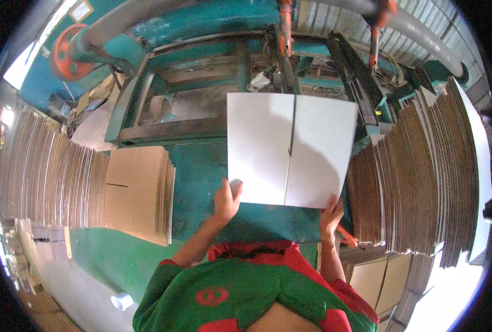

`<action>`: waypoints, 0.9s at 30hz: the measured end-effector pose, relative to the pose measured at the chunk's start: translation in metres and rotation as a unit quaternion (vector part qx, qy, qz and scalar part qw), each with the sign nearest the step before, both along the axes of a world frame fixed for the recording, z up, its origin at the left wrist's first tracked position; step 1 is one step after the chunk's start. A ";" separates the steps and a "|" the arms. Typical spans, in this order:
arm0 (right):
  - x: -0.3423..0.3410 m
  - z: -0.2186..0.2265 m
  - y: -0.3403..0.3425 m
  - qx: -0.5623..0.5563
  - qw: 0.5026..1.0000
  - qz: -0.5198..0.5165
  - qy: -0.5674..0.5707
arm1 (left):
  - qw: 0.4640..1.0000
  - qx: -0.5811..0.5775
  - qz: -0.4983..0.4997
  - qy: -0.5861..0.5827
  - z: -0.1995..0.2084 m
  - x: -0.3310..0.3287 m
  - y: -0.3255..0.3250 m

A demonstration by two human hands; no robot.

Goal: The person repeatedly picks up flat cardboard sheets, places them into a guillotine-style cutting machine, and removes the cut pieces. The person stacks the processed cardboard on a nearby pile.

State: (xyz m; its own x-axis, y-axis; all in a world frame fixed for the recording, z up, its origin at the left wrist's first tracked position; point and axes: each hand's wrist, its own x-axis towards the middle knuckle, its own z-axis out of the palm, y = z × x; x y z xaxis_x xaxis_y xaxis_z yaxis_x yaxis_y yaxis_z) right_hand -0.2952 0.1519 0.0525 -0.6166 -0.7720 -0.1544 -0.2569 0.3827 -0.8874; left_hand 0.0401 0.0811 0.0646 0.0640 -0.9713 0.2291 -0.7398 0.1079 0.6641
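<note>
A flat white cardboard sheet (pixel 259 149), slotted down its middle, is held up in front of me over the teal work surface. At its lower left corner my left hand (pixel 227 199) grips the edge, thumb lying against the white face. My right hand (pixel 331 213) closes round the lower right corner, its fingers partly hidden behind the sheet. A grey shadow falls across the sheet's right half. Beneath it shows the teal table (pixel 199 177).
Rows of brown cardboard sheets (pixel 52 166) stand on edge at the left, ending in a brown slotted sheet (pixel 135 191). More stacked cardboard (pixel 412 171) rises at the right. Beyond the table is a teal machine frame (pixel 174 133). A white cup-like object (pixel 122 301) lies on the floor.
</note>
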 end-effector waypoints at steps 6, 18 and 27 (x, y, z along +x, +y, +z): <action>0.010 -0.046 0.048 0.171 0.983 0.062 -0.013 | 0.971 0.208 -0.014 -0.115 -0.051 0.012 0.054; 0.051 0.057 0.114 -0.200 0.967 -0.114 0.112 | 0.986 -0.030 -0.083 0.141 0.048 0.057 0.133; 0.155 -0.066 0.236 0.137 0.988 0.066 -0.032 | 0.934 0.356 -0.027 -0.010 -0.019 0.170 0.253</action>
